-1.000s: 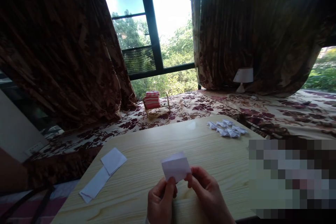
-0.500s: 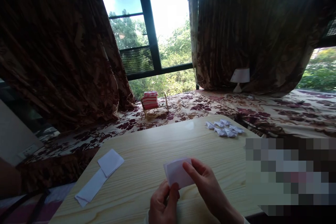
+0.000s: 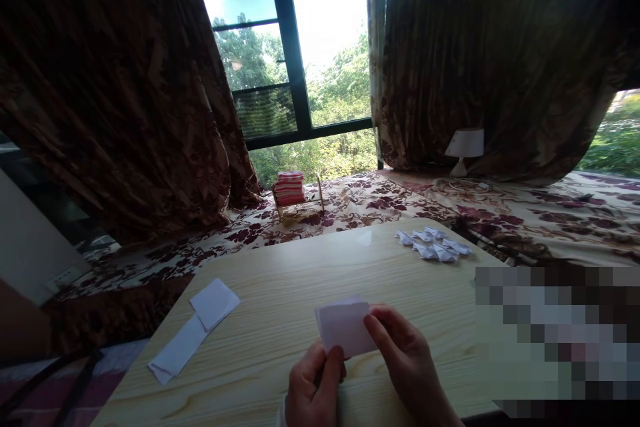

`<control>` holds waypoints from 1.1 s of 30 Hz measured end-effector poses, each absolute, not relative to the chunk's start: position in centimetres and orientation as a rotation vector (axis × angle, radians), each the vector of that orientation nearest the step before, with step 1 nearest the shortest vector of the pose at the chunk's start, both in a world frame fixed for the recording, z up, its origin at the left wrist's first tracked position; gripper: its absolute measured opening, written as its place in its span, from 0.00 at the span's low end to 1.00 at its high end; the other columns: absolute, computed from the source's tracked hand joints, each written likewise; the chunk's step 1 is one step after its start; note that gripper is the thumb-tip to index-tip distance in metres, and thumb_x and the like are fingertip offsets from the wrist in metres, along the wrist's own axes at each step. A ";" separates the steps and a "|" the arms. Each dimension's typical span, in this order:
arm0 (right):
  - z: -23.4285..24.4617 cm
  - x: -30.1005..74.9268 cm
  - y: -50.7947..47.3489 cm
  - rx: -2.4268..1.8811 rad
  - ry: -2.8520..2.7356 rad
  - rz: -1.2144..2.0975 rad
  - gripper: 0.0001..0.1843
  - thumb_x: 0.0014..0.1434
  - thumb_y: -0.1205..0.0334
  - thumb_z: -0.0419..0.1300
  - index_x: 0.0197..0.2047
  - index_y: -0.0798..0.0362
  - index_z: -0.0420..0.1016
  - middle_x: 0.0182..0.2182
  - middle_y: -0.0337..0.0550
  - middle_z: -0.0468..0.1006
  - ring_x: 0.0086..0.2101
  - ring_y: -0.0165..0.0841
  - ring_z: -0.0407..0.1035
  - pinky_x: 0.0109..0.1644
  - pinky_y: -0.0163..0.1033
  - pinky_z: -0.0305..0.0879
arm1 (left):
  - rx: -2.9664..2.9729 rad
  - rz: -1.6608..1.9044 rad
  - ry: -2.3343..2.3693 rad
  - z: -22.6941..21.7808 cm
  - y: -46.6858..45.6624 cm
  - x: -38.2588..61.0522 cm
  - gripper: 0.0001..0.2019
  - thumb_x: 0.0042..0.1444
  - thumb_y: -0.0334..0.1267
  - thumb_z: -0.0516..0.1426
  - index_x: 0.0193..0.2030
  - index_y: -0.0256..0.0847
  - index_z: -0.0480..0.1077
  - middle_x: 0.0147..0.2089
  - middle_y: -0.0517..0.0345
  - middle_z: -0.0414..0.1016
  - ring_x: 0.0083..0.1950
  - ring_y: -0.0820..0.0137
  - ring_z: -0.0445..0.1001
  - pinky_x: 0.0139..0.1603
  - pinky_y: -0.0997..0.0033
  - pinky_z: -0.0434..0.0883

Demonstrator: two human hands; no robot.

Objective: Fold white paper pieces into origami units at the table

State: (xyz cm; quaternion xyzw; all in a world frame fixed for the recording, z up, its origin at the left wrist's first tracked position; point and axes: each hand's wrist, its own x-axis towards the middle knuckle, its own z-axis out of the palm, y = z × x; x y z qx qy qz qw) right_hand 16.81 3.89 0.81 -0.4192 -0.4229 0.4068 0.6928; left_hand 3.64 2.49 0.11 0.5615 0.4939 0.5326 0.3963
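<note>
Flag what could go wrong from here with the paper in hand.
1. Layers of the held paper look offset along its left edge, so a crease pressed now might come out uneven.
2. The left hand pinches near its lower left corner and the right hand its right edge; the layers could slip if either grip loosens.
3. The loose papers lie overlapped with no weight on top, so a brush might shift them.

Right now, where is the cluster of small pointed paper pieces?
In the head view, the paper pieces lie near the far right corner of the pale table, beyond the right hand and nearer than the white lamp.
</note>
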 end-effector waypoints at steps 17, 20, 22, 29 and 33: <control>0.6 17.6 3.4 -0.920 -1.216 0.826 0.11 0.54 0.55 0.62 0.27 0.52 0.74 0.32 0.46 0.73 0.32 0.35 0.69 0.32 0.34 0.67 | 1.255 1.733 1.138 1.0 4.3 2.8 0.14 0.47 0.42 0.63 0.39 0.39 0.70 0.39 0.53 0.74 0.35 0.70 0.73 0.35 0.73 0.72; 0.4 17.7 3.4 -0.911 -1.241 0.830 0.10 0.55 0.56 0.61 0.27 0.52 0.74 0.32 0.46 0.73 0.33 0.36 0.69 0.33 0.35 0.67 | 1.673 1.602 1.118 3.1 5.0 2.3 0.04 0.51 0.36 0.59 0.33 0.40 0.71 0.38 0.53 0.72 0.41 0.67 0.72 0.38 0.72 0.70; 0.4 17.7 3.4 -0.918 -1.240 0.838 0.10 0.55 0.55 0.61 0.27 0.52 0.74 0.32 0.46 0.73 0.34 0.36 0.69 0.35 0.36 0.67 | 1.881 1.515 1.095 4.3 5.1 2.5 0.01 0.52 0.33 0.58 0.31 0.40 0.70 0.35 0.55 0.72 0.38 0.67 0.72 0.39 0.70 0.69; 0.6 17.6 3.4 -0.917 -1.261 0.820 0.09 0.56 0.57 0.60 0.28 0.52 0.73 0.33 0.45 0.73 0.35 0.36 0.69 0.38 0.37 0.67 | 2.025 1.422 1.149 4.9 4.7 3.5 0.05 0.52 0.31 0.56 0.27 0.40 0.69 0.30 0.57 0.71 0.32 0.71 0.70 0.34 0.74 0.68; 0.6 17.6 3.5 -0.897 -1.240 0.850 0.07 0.57 0.58 0.60 0.30 0.53 0.73 0.33 0.45 0.73 0.35 0.36 0.69 0.38 0.38 0.67 | 1.998 1.475 1.160 5.2 4.5 3.9 0.05 0.52 0.31 0.56 0.26 0.40 0.70 0.29 0.58 0.71 0.30 0.72 0.70 0.31 0.75 0.67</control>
